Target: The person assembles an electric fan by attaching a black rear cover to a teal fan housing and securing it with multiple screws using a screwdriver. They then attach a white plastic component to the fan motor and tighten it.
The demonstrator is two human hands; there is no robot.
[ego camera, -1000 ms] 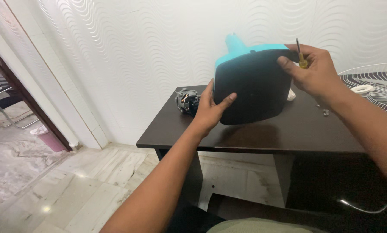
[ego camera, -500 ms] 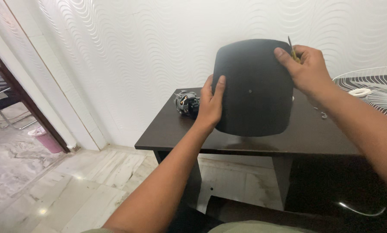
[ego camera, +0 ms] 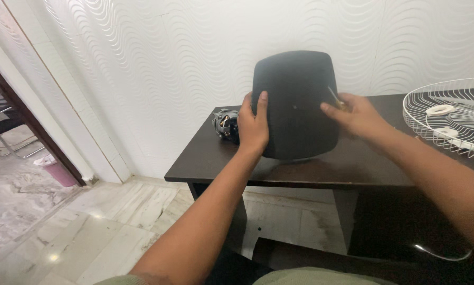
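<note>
Fingers (ego camera: 260, 105) of the left hand (ego camera: 253, 126) are pressing flat and close together over the nine o'clock edge of the black fan base (ego camera: 295, 105), thumb hidden behind it. The base is standing on edge on the dark wooden table (ego camera: 300, 169), its flat underside facing the camera. The right hand (ego camera: 356, 117) is lying at the base's three o'clock edge, fingers curled narrowly around a yellow-handled screwdriver (ego camera: 336, 99) whose tip is pointing toward eleven o'clock. Both forearms are reaching forward from six o'clock. A white wire fan guard (ego camera: 448, 121) is lying at three o'clock, and a small grey motor (ego camera: 225, 124) is sitting just beside the left hand. Half a second ago the base was being held higher; the right hand has since dropped from its top corner.
</note>
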